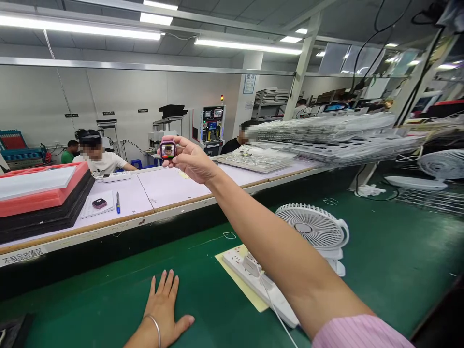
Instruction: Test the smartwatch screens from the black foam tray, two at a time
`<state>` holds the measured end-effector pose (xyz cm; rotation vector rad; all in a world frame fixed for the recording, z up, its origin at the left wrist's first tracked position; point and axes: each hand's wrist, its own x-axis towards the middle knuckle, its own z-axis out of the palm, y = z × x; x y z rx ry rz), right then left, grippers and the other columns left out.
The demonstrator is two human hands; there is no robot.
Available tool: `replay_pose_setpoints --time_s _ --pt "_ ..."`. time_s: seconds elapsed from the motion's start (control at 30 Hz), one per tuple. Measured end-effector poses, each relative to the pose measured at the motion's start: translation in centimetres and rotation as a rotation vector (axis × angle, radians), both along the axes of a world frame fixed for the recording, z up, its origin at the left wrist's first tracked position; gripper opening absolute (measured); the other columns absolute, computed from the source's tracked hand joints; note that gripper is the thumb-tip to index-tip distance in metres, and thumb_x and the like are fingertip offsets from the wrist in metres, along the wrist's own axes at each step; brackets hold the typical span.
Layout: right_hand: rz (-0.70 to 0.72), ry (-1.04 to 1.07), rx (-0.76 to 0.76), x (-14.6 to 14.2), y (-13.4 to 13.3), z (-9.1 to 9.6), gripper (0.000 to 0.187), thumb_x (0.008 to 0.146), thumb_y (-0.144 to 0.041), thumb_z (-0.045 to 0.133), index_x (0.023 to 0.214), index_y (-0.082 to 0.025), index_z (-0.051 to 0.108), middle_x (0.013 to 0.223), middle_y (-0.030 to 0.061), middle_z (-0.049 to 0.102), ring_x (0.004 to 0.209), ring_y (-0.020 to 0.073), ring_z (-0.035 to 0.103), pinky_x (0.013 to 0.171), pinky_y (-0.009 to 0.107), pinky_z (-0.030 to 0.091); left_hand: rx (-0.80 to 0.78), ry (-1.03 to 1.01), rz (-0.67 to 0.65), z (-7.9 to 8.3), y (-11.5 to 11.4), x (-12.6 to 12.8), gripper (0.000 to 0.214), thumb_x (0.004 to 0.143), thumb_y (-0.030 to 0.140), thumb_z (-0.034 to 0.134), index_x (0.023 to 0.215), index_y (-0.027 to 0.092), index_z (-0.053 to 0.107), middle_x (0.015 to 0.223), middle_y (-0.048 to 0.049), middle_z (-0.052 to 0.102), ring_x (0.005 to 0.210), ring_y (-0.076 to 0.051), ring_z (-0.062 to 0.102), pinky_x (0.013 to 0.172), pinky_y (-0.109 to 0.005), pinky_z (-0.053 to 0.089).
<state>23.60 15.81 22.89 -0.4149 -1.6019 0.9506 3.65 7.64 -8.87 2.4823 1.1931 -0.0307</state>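
Observation:
My right hand (194,162) is stretched out forward over the far white bench. Its thumb and fingers pinch a small square smartwatch (168,150) with a pinkish case. No strap shows on the watch, and its lit screen faces me. My left hand (163,304), with a metal bangle at the wrist, lies flat on the green mat (119,299), fingers spread. On white papers (94,209) on the far bench rests a second small device (99,203), pink and dark, beside a blue pen (118,203).
Below my right arm lie a white power strip (235,266) with a cord and a white fan (308,224). Red and black foam sheets (39,200) are stacked at left. Clear plastic trays (326,133) are piled at right. Two seated people (105,162) work behind the bench.

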Motion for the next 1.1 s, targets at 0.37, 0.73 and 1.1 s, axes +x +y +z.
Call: replay_pose_setpoints --time_s 0.37,0.73,1.1 --pt "-0.011 -0.014 0.064 -0.2 -1.0 0.3 0.050 0.073 -0.016 0.069 0.120 -0.020 0.052 0.099 0.0022 0.069 0.071 0.0123 0.065 0.072 0.031 0.055 0.007 -0.002 -0.001 -0.1 0.1 0.0 0.092 0.087 0.076 0.030 0.158 0.023 0.006 0.164 -0.0028 -0.006 0.152 -0.032 -0.009 0.122 -0.059 -0.004" --pt "-0.014 0.003 -0.053 -0.3 -3.2 -5.1 0.050 0.069 -0.011 0.060 0.118 -0.022 0.054 0.100 0.0029 0.070 0.070 0.0142 0.066 0.071 0.033 0.055 0.059 0.008 -0.015 -0.4 0.2 -0.1 0.091 0.088 0.075 0.027 0.158 0.019 0.009 0.165 -0.0048 -0.003 0.153 -0.032 -0.005 0.123 -0.059 -0.001" --pt "-0.025 0.100 -0.233 -0.3 -4.7 -10.7 0.039 0.077 -0.022 0.068 0.114 -0.021 0.059 0.096 0.0020 0.072 0.063 0.0125 0.068 0.065 0.029 0.054 0.037 0.100 -0.001 1.8 -0.5 0.6 0.101 0.084 0.080 0.028 0.157 0.013 0.013 0.165 -0.0097 0.001 0.153 -0.033 -0.002 0.123 -0.059 0.002"
